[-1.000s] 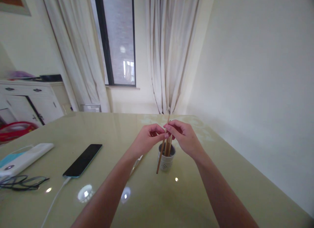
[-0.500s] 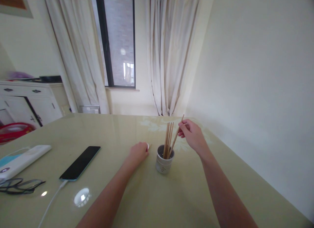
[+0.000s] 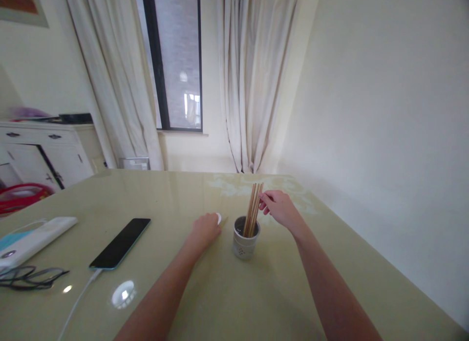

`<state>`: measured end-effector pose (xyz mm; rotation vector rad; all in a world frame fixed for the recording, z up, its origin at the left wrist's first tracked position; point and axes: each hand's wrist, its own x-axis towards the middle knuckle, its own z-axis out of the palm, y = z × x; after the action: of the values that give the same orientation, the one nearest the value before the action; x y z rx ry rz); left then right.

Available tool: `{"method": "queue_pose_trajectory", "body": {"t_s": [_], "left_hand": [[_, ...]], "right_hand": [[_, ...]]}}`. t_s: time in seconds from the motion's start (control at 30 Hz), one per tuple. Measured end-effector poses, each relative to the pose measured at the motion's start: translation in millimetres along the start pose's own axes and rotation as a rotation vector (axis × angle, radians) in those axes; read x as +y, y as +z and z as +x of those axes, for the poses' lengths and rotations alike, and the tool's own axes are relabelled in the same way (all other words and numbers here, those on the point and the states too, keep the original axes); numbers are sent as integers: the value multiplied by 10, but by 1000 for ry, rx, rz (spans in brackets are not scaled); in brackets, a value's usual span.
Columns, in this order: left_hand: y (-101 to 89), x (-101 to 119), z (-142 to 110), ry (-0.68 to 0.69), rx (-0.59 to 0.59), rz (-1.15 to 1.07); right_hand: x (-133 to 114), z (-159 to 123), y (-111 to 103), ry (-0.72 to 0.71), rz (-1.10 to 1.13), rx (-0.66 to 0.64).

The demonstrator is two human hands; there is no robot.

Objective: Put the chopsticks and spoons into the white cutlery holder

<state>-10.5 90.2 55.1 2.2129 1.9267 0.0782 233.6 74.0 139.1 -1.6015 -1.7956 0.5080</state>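
A pale ceramic cup (image 3: 245, 248) with a pattern of small holes stands upright on the table. Several wooden chopsticks (image 3: 252, 211) rise from it in a close bunch, leaning slightly right. My right hand (image 3: 276, 206) is closed in a pinch on the rightmost chopstick, near its top end. To the left of the cup, apart from it, my left hand (image 3: 205, 229) rests low on the table with its fingers curled. A small white round patch (image 3: 219, 218) shows at its fingertips; what the fingers hold is hidden.
Left on the glossy green table (image 3: 286, 292) lie a black phone (image 3: 120, 243) on a white cable (image 3: 78, 302), glasses (image 3: 34, 277) and a long white device (image 3: 40, 241). A wall (image 3: 395, 136) runs along the right edge. Curtains (image 3: 252, 87) hang behind.
My right hand has moved down and left, bringing its chopstick from a rightward slant to nearly alongside the others in the cup. My left hand has barely shifted.
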Motion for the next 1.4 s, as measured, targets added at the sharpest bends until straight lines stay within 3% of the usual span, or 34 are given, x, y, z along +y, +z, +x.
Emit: {"method": "queue_pose_trajectory", "body": {"t_s": [0.2,0.3,0.37,0.43,0.5,0.57,0.67,0.8,0.9,1.0,1.07,1.23,1.4], "left_hand": [[-135,-34,29,79,-22,-200],[-381,-105,-16,173,-49,-375],[-577,-128,-101,280,-65,-651],[-751,-94,-215,387,-20,-976],[-870,2,-327,467,69,-1164],[-927,134,-416,548,130,-1242],[-930,310,-485,619,186,-1288],[-897,338,-457,575,248,-1234],[-827,175,-327,483,257,-1051],[-649,-60,-136,344,222,-611],[-483,-192,-16,194,168,-271],[-117,-305,139,81,89,-116],[44,-293,170,86,65,-79]], "right_hand": [[-49,-44,-77,32,-111,44],[-124,-95,-151,-27,-215,264],[-217,-146,-169,-108,-150,367],[-336,-209,-141,-194,48,306],[-459,-273,-73,-269,283,152],[-559,-325,10,-313,456,43],[-639,-363,98,-333,589,18],[-635,-347,58,-329,696,102],[-559,-312,-93,-323,770,277],[-414,-259,-272,-314,726,471],[-302,-215,-353,-284,633,528],[-116,-101,-324,-173,424,380],[-66,-47,-180,-64,243,219]]}}
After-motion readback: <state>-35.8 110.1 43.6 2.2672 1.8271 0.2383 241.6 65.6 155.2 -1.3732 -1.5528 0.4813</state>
